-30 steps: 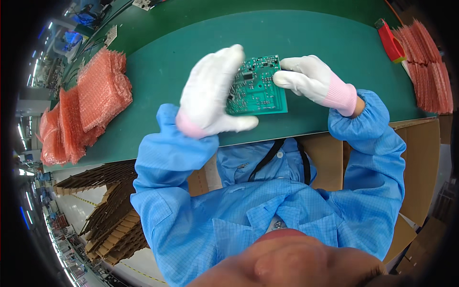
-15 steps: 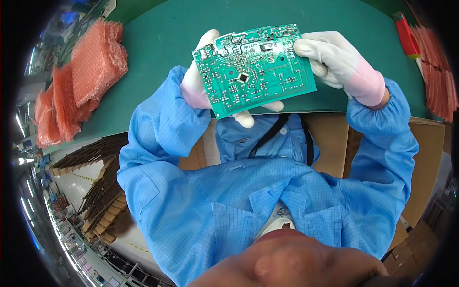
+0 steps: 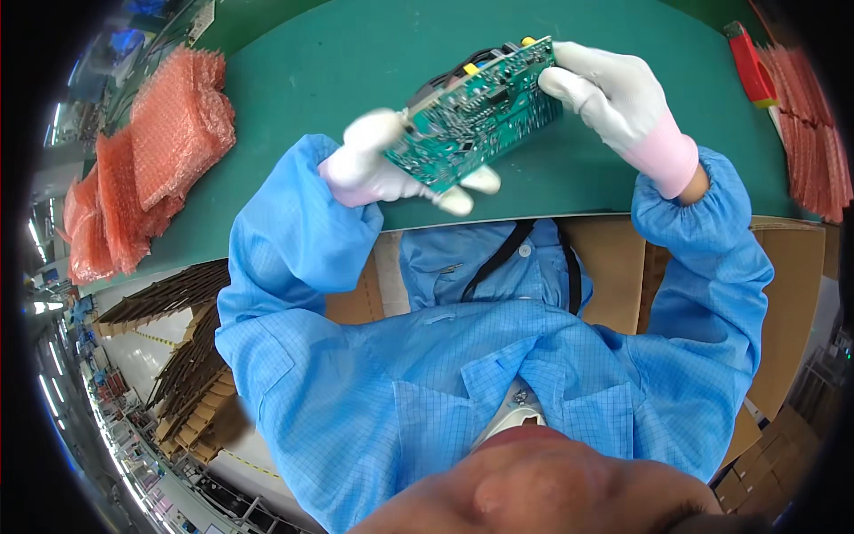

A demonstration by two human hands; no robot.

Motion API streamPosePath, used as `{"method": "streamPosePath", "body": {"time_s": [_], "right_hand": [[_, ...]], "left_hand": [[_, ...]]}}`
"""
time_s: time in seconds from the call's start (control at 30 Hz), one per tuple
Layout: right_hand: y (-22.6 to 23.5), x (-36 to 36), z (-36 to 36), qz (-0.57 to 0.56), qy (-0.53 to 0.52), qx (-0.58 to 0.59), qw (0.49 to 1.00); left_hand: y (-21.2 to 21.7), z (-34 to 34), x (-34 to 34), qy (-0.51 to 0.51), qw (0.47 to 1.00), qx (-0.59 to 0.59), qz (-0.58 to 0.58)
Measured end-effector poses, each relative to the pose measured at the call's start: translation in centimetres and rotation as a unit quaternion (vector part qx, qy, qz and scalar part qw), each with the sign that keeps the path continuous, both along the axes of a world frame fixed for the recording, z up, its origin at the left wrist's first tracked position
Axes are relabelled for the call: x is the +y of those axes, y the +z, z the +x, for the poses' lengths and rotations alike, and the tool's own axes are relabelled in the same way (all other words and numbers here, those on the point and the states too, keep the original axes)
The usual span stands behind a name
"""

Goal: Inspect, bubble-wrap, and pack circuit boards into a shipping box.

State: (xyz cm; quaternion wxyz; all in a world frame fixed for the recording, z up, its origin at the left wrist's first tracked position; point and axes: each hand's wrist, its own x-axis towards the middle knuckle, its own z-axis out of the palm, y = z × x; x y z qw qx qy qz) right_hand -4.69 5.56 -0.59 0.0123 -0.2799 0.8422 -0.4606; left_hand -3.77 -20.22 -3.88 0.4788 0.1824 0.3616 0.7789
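I hold a green circuit board [image 3: 476, 114] up in front of me with both gloved hands, tilted so its solder side faces me. My left hand [image 3: 382, 169], in a white glove with a pink cuff, grips the board's lower left edge from behind. My right hand [image 3: 623, 102], gloved the same way, pinches the upper right corner. Dark and yellow components peek over the board's top edge. Both blue sleeves rise from the lower part of the view above a green table mat [image 3: 294, 80].
Stacks of pink bubble-wrap bags [image 3: 151, 151] lie at the left of the mat. More pink bags [image 3: 814, 116] and a red tool [image 3: 752, 67] sit at the right edge. Cardboard boxes [image 3: 792, 303] stand below the table, and flat cardboard dividers [image 3: 178, 356] are stacked at the lower left.
The board was lifted from near the mat, turned solder side toward me, and has now tilted further, its left end dropping. Both hands kept hold and rose with it.
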Motion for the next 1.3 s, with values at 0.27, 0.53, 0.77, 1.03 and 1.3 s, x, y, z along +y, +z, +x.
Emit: {"method": "streamPosePath", "body": {"time_s": [0.27, 0.53, 0.77, 1.03, 1.3], "right_hand": [[-1.6, -1.1, -0.1, -0.155, -0.044, -0.052, 0.985], [-2.4, -7.8, 0.7, -0.547, -0.088, -0.183, 0.812], [-3.2, -2.4, 0.5, -0.480, -0.119, -0.205, 0.844], [-3.1, 0.2, 0.8, -0.495, -0.056, -0.163, 0.852], [-1.0, 0.3, 0.6, -0.407, -0.007, -0.103, 0.908]], "left_hand": [[1.7, 0.9, 2.3, 0.336, 0.840, 0.365, -0.218], [2.3, -0.8, 5.1, 0.424, 0.496, 0.696, -0.299], [7.2, 0.0, -5.2, 0.435, 0.419, 0.664, -0.442], [3.0, -4.8, -29.6, 0.429, 0.312, 0.399, -0.748], [10.0, -4.7, -17.1, 0.503, 0.396, 0.524, -0.562]]}}
